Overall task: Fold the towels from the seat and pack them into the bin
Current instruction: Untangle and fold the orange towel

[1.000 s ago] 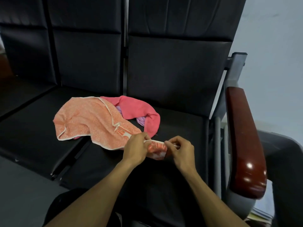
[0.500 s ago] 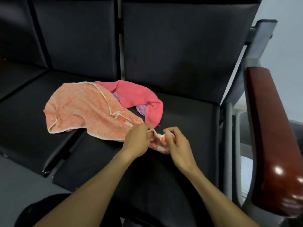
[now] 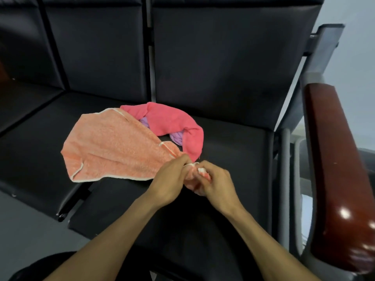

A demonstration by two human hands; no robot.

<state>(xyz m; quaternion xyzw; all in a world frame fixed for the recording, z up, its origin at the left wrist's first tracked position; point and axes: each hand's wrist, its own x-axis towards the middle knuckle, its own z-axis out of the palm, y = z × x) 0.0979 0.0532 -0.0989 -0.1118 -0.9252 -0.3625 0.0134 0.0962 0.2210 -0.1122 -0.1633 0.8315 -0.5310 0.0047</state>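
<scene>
An orange towel with white trim (image 3: pixel 113 149) lies spread on the black seat (image 3: pixel 233 151). Its near right corner is bunched between my hands. My left hand (image 3: pixel 170 179) pinches that corner from the left and my right hand (image 3: pixel 215 183) grips it from the right, the two hands almost touching. A pink towel (image 3: pixel 172 122) curls behind the orange one, and a purple towel (image 3: pixel 178 136) shows under the pink one, mostly hidden. No bin is in view.
The black seat backs (image 3: pixel 223 57) rise behind the towels. A second seat (image 3: pixel 30 138) adjoins on the left. A glossy red-brown armrest (image 3: pixel 341 169) on a grey metal frame (image 3: pixel 284 179) stands at the right. Grey floor (image 3: pixel 24 240) lies at lower left.
My hands have drawn closer together, bunching the orange towel's corner between them. The camera has shifted closer and lower over the seat.
</scene>
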